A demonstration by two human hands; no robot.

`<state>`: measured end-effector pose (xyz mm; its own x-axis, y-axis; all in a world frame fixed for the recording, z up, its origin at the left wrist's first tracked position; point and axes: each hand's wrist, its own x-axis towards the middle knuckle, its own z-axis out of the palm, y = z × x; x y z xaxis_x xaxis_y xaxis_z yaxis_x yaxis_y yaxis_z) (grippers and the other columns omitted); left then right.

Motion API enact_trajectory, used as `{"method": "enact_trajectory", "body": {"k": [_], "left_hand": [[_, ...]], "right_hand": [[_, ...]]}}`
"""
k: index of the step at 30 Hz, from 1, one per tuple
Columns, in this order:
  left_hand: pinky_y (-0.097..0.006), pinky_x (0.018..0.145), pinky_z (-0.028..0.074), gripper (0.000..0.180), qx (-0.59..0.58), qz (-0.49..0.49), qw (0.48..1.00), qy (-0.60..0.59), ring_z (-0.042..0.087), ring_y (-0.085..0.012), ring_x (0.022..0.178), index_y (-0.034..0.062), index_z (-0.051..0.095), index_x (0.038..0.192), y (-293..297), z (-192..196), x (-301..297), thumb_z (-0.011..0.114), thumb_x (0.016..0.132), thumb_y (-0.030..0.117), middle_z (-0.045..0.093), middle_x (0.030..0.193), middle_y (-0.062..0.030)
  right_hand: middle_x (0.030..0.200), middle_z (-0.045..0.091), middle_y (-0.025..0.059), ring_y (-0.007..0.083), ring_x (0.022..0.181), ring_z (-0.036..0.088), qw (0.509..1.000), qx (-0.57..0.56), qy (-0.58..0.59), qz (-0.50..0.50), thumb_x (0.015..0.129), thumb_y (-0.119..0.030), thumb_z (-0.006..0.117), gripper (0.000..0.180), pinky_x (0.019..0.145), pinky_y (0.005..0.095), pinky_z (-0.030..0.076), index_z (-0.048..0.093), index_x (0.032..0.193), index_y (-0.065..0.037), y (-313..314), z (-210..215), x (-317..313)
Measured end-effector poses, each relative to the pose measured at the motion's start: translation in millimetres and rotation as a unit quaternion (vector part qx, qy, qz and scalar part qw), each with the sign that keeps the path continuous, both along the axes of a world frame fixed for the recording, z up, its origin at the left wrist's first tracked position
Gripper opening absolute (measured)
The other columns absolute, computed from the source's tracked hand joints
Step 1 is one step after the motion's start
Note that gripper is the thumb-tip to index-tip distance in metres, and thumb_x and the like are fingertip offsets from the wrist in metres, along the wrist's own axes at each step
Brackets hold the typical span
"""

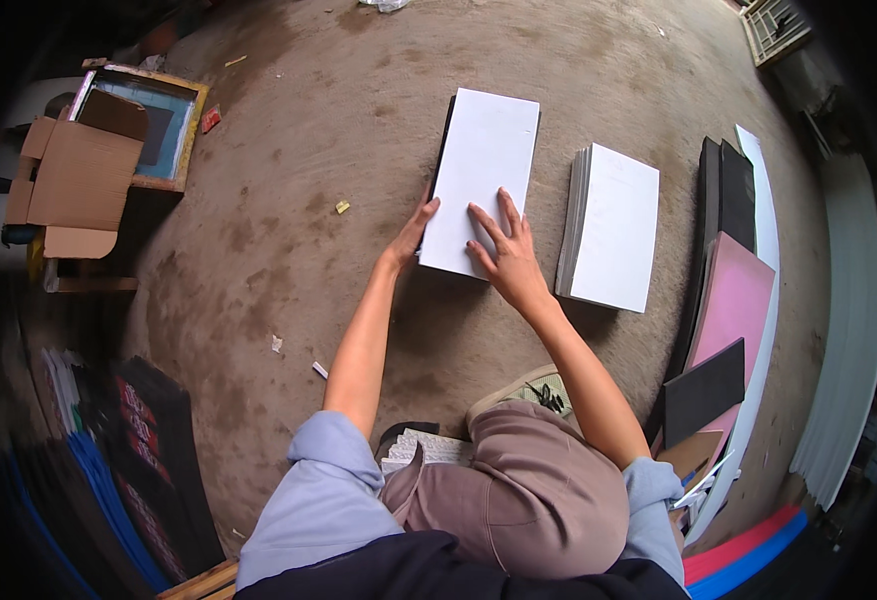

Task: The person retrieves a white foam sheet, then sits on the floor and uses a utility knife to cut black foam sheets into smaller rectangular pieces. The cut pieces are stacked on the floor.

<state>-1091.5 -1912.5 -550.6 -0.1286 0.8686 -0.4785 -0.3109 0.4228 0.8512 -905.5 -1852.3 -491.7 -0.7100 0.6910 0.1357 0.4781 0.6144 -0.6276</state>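
Note:
A tall stack of sheets with a white top sheet (480, 160) and a dark left side stands on the floor ahead of me. My right hand (510, 255) rests on that top sheet near its lower right, fingers spread and open. Along the stack's left side lies my left hand (408, 235), its fingers stretched against the edge and partly hidden. Just to the right, apart from both hands, is a second white stack (613, 230) with its layered left side showing.
Black, pink (733, 300) and white boards line the right side. Corrugated pale sheets (843, 320) lie farther right. At the left are an opened cardboard box (88, 185) and a framed panel (173, 125); black and blue sheets (108, 490) stand lower left. Scraps litter the concrete floor (288, 230).

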Motion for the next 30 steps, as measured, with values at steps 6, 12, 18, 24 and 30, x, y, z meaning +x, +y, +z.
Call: {"method": "enact_trajectory", "body": {"k": [6, 12, 18, 24, 30], "left_hand": [[-0.045, 0.106, 0.017, 0.103, 0.044, 0.05, 0.992, 0.105, 0.015, -0.0337, 0.133, 0.0155, 0.002, 0.143, 9, 8, 32, 0.045, 0.069, 0.072, 0.012, 0.145, -0.0203], [-0.04, 0.106, 0.021, 0.1, 0.055, 0.065, 0.99, 0.112, 0.023, -0.0347, 0.131, 0.0132, 0.003, 0.143, 31, 18, 65, 0.047, 0.071, 0.068, 0.02, 0.141, -0.0246], [-0.04, 0.106, 0.021, 0.08, 0.118, 0.025, 0.963, 0.241, 0.017, -0.0384, 0.132, 0.0192, 0.004, 0.143, 49, 14, 55, 0.045, 0.083, 0.052, 0.015, 0.143, -0.0249], [-0.047, 0.1, 0.033, 0.059, 0.153, 0.025, 0.843, 0.516, 0.028, -0.0396, 0.127, 0.0323, 0.036, 0.133, 47, 49, 84, 0.047, 0.082, 0.005, 0.021, 0.142, -0.0211], [-0.058, 0.099, 0.028, 0.058, 0.108, -0.004, 0.722, 0.683, 0.03, -0.0375, 0.127, 0.0314, 0.036, 0.133, 48, 57, 98, 0.051, 0.082, 0.01, 0.024, 0.141, -0.0205]], "right_hand": [[0.144, 0.017, 0.0139, 0.0387, 0.127, 0.026, 1.0, -0.009, -0.012, -0.006, 0.084, -0.026, 0.056, 0.047, 0.104, 0.0508, 0.025, 0.043, 0.13, -0.024, 7, 10, 18], [0.145, 0.018, 0.0059, 0.0387, 0.123, 0.032, 0.997, 0.013, -0.032, -0.067, 0.084, -0.027, 0.057, 0.047, 0.099, 0.0463, 0.035, 0.044, 0.128, -0.028, 18, 10, 41], [0.145, 0.02, 0.0068, 0.0356, 0.132, 0.017, 0.958, 0.193, -0.19, -0.09, 0.089, -0.03, 0.046, 0.048, 0.106, 0.0503, 0.017, 0.034, 0.135, -0.024, 14, 14, 35], [0.141, 0.028, 0.0124, 0.0315, 0.132, 0.021, 0.968, 0.209, -0.13, -0.053, 0.089, -0.025, 0.043, 0.051, 0.107, 0.0452, 0.018, 0.031, 0.136, -0.011, 14, -2, 31], [0.14, 0.029, 0.0138, 0.0335, 0.131, 0.022, 0.986, 0.099, -0.135, -0.013, 0.089, -0.028, 0.045, 0.044, 0.106, 0.0463, 0.022, 0.04, 0.131, -0.012, 29, 15, 63]]}}
